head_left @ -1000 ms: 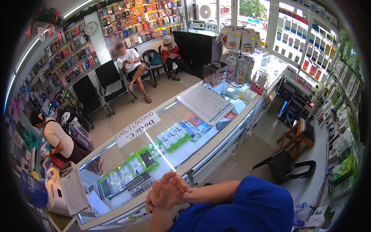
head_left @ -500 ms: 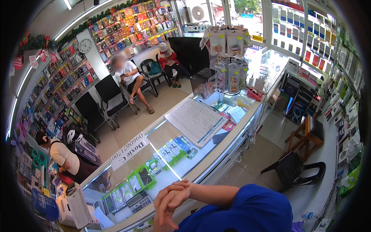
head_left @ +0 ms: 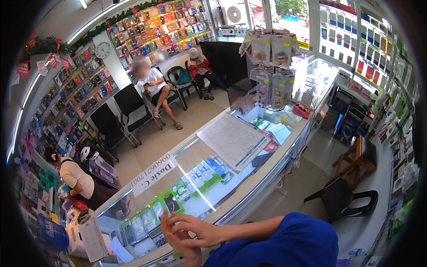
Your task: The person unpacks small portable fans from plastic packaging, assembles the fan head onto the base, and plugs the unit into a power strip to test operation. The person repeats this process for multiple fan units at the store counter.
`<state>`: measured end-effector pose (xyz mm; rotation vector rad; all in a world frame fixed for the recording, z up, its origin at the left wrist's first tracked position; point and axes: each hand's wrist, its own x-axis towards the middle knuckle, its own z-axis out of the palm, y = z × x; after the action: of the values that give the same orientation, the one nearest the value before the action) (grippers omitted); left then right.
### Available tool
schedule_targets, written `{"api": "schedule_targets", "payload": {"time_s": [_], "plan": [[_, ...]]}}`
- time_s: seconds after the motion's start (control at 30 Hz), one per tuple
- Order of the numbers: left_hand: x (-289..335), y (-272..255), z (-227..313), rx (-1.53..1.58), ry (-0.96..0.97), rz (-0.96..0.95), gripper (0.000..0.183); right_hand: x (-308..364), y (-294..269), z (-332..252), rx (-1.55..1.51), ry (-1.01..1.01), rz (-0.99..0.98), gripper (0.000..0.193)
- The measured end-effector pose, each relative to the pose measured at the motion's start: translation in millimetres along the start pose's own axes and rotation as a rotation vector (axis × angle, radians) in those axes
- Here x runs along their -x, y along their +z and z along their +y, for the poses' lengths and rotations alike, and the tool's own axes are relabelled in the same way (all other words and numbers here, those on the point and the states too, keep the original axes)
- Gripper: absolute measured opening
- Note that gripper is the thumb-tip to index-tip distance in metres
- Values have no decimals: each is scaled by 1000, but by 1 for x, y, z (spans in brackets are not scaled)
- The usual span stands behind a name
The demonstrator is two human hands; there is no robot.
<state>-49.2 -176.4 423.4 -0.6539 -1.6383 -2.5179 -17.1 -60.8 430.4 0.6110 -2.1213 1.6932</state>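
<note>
Two bare hands meet over the near edge of the glass tabletop [head_left: 227, 192], toward its left end. The right hand [head_left: 200, 232] has its grip spread, the fingers parted and lightly bent where they lie against the left hand [head_left: 186, 250]. The left hand's grip is spread too, its fingers reaching out, partly covered by the right. Nearest to them is a grey calculator [head_left: 158, 240] by the near edge, partly hidden behind the fingers; whether it lies on or under the glass I cannot tell.

Green-trimmed boxes [head_left: 172, 202] run in a row between that spot and the middle of the tabletop. A white sign [head_left: 152, 175] lies along the far edge. Farther right rests a broad pad of written sheets [head_left: 232, 141], and near the right end stand a rack of hanging pouches [head_left: 271, 51] and a red tape dispenser [head_left: 301, 111]. Clipped papers [head_left: 92, 240] sit at the left end. Beyond the far edge, a person in a white shirt [head_left: 154, 79] sits on a chair.
</note>
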Motion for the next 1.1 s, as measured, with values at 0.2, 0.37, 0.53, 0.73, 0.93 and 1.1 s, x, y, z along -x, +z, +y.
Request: {"api": "schedule_targets", "payload": {"time_s": [0.2,0.37,0.53,0.73,0.93,1.1], "plan": [[-37,-69,21,-245,158,-779,59,-16,51,15,100,-275,-253,63],[-33,-93,34,-178,-180,-676,53,-23,71,13,-126,41,-4,64],[-17,-97,36,-327,60,-434,35,-53,72,1,-203,283,399,50],[-41,-121,34,795,-743,-1055,35,-53,88,-1,-873,259,-136,45],[-57,-141,52,-12,-431,-1383,23,-52,97,-19,-311,273,-256,30],[-54,-138,59,-758,-307,-1090,30,-50,96,-28,47,225,-156,35]]}}
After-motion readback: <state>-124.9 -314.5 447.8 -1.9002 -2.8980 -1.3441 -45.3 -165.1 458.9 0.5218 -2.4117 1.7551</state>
